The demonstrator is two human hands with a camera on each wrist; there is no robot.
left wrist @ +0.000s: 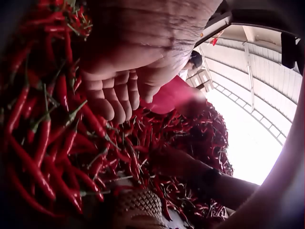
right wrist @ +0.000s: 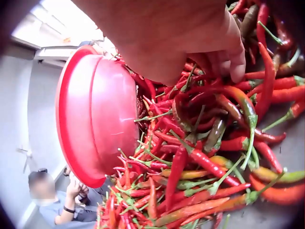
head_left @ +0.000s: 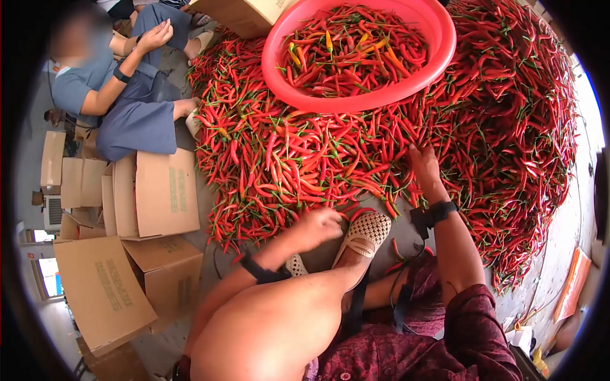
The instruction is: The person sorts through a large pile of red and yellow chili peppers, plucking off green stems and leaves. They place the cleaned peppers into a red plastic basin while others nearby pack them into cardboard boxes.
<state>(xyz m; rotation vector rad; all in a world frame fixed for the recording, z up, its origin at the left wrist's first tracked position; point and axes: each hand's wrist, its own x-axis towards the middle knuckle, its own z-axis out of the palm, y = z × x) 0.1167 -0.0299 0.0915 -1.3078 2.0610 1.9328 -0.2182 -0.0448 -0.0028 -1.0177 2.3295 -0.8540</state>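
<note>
Red chilli peppers (head_left: 298,159) with green stems lie in a broad heap. The left hand (head_left: 314,228) is over the near edge of the heap beside a woven shoe (head_left: 370,230); in the left wrist view its fingers (left wrist: 121,98) hang loosely bent, with nothing in them. At the heap's right part, the right hand (head_left: 427,170) reaches down to the peppers. The right wrist view shows this hand (right wrist: 176,43) palm down, fingers bent among peppers (right wrist: 205,162); whether it grips any is hidden.
A pink basin (head_left: 359,105) of chillies stands on the heap's far side. Cardboard boxes (head_left: 166,193) are stacked at the left. Another person (head_left: 95,89) sits at the upper left. A taller pile of chillies (head_left: 515,127) rises at the right.
</note>
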